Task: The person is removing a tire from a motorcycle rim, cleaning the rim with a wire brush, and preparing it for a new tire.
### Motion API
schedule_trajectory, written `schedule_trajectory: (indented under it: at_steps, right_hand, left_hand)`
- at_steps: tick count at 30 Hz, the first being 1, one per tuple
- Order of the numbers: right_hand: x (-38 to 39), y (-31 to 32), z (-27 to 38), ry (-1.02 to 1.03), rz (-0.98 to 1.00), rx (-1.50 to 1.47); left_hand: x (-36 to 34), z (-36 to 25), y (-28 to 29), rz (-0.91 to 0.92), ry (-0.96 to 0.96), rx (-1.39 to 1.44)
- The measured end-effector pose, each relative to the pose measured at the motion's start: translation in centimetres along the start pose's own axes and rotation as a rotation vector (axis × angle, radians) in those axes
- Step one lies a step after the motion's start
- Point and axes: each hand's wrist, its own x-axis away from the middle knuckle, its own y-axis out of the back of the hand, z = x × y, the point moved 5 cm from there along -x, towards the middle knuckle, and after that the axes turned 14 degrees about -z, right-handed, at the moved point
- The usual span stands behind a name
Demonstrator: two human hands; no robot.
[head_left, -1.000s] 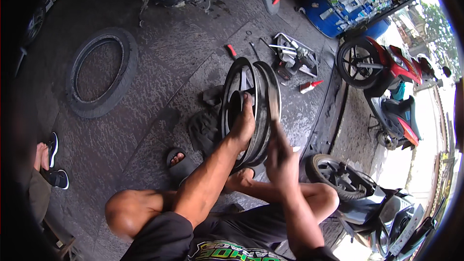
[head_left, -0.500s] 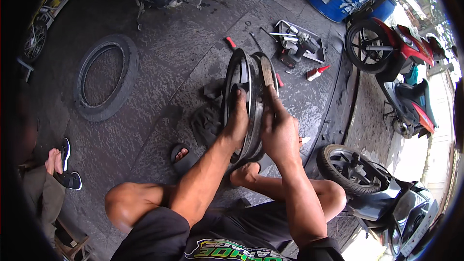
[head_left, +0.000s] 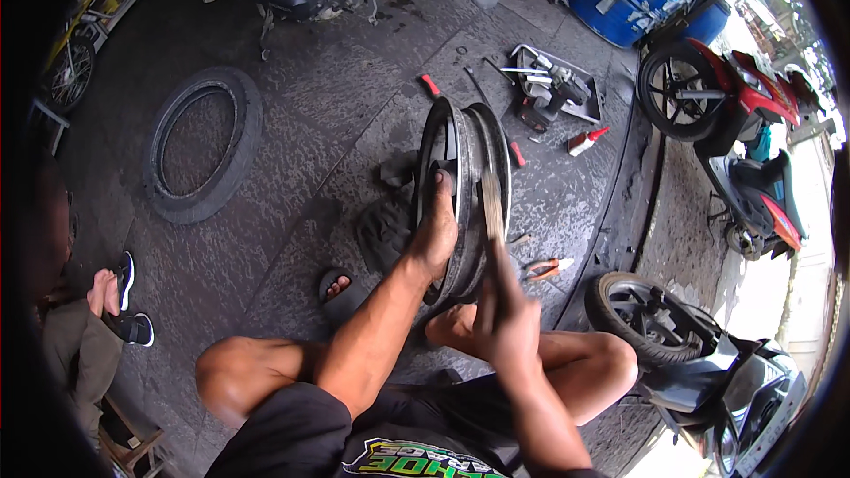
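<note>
Two bare forearms are seen rising from the lower edge of the frame, with no sleeves, gloves, watch or rings visible on the left hand (head_left: 436, 235) or the right hand (head_left: 506, 327). A black shirt with green and white printed lettering is worn, shown at the bottom centre. Dark shorts are worn, the knees are left bare, and a bare foot is seen near the centre.

One wheel rim (head_left: 460, 177), one loose tyre (head_left: 199, 146), three motorbikes (head_left: 735, 133).
</note>
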Motion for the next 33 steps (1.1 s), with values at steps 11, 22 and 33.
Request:
schedule_trajectory:
  at_steps: [11, 22, 33]
  right_hand:
    - [-5.6, -1.1, -2.3, -0.077, 0.017, 0.035]
    - [-2.6, 0.1, -2.1, -0.154, 0.06, 0.165]
    - [-1.3, -0.1, -2.7, -0.188, 0.2, 0.188]
  left_hand:
    - [-0.6, 0.8, -0.7, 0.094, -0.024, -0.085]
    - [0.5, 1.3, 0.3, 0.073, 0.005, -0.174]
    - [-1.4, 2.6, 3.9, 0.052, 0.031, -0.054]
